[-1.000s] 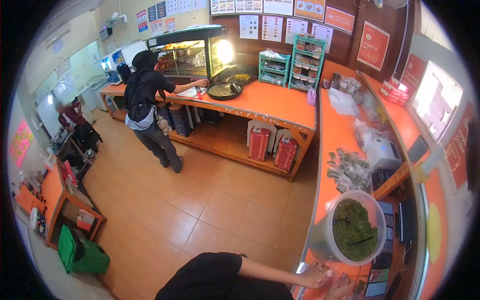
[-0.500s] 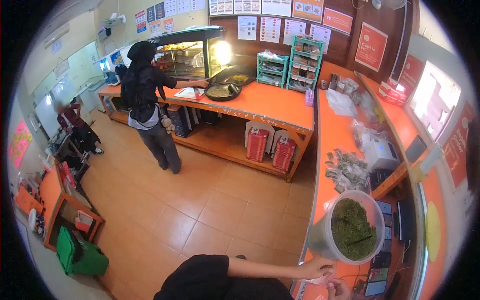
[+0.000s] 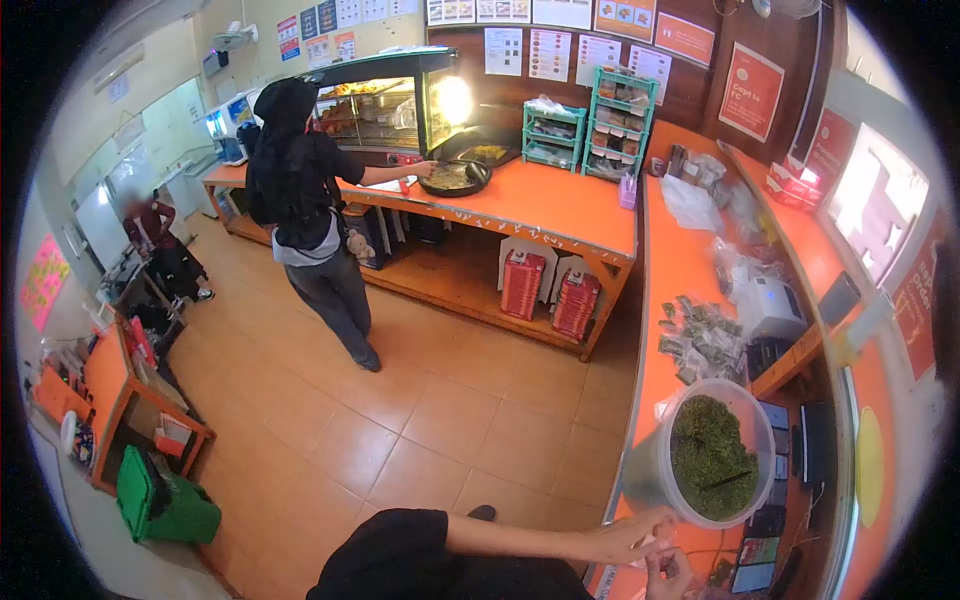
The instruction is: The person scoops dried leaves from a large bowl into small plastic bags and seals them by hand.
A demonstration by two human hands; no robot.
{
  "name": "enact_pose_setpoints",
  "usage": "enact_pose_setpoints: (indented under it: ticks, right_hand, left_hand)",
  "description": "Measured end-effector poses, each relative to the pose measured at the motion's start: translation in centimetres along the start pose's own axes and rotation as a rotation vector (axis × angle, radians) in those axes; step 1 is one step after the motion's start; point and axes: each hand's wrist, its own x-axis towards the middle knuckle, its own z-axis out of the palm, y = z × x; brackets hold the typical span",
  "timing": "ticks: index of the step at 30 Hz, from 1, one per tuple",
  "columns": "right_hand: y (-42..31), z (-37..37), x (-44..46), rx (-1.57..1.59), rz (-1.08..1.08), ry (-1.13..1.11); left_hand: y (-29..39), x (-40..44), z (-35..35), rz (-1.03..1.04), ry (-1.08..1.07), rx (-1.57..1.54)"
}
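My left hand [image 3: 640,535] reaches across from a black sleeve, its fingers closed in a pinch on a small, thin plastic bag [image 3: 650,550]. Close below it, my right hand [image 3: 672,578] has its fingers bent onto the same bag, which is mostly covered by the fingers. Just beyond both hands stands a large translucent bucket [image 3: 648,470], filled with chopped green herbs [image 3: 712,450]. A dark handle-like stick [image 3: 730,479] lies in the herbs. Further along the counter is a pile of small clear packets [image 3: 700,340] with green contents.
A white printer-like machine [image 3: 772,308] and several phones [image 3: 757,550] line the right of the orange counter [image 3: 655,240]. A co-worker [image 3: 295,190] stands at the far counter beside a round black pan [image 3: 455,180]. Another person [image 3: 155,235] stands far left, above a green bin [image 3: 165,500].
My hands have come closer together and moved slightly up, with the plastic bag between them. The near co-worker has shifted a leg. The whole view has moved a little.
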Motion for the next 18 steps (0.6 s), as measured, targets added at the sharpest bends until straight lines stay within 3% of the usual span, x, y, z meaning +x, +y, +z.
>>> enact_pose_setpoints:
  ticks: [3, 5, 7, 9, 11, 13, 14, 16, 17, 18]
  right_hand:
    - [0.9, 0.2, 0.5, -0.115, -0.062, 0.026]
    - [-1.2, 0.2, 0.9, -0.098, -0.133, -0.020]
    - [-5.7, -0.1, 1.6, 0.204, -0.086, -0.115]
    - [-5.5, -0.1, 1.5, 0.270, -0.061, -0.109]
    - [-2.8, 0.5, 1.4, 0.340, -0.033, -0.100]
    - [2.9, 2.1, 1.3, -0.152, -0.158, 0.274]
    - [0.4, 1.8, 1.5, -0.153, -0.160, 0.276]
    - [-4.2, 1.4, 1.7, -0.592, -0.229, 0.256]
    - [-2.5, 1.6, 1.9, -0.591, -0.225, 0.265]
    - [0.7, 1.9, 2.2, -0.373, -0.238, 0.264]
  left_hand:
    - [-0.1, 0.0, -0.2, 0.225, 0.085, 0.148]
    - [-3.2, -0.1, -1.5, 0.032, -0.387, 0.215]
    - [-4.7, -0.2, -1.6, -0.033, -0.399, 0.091]
    - [-5.8, -0.2, -1.7, -0.103, -0.405, -0.037]
    - [-6.1, -0.1, -2.2, -0.011, -0.498, 0.222]
    - [-3.6, -0.2, -2.7, -0.014, -0.390, 0.325]
    - [-2.7, -0.2, -2.8, -0.009, -0.273, 0.425]
    - [-3.3, -0.4, -3.2, -0.081, -0.321, 0.504]
    - [-3.1, -0.4, -3.5, -0.158, -0.368, 0.579]
    - [-2.8, -0.8, -3.6, -0.155, -0.376, 0.580]
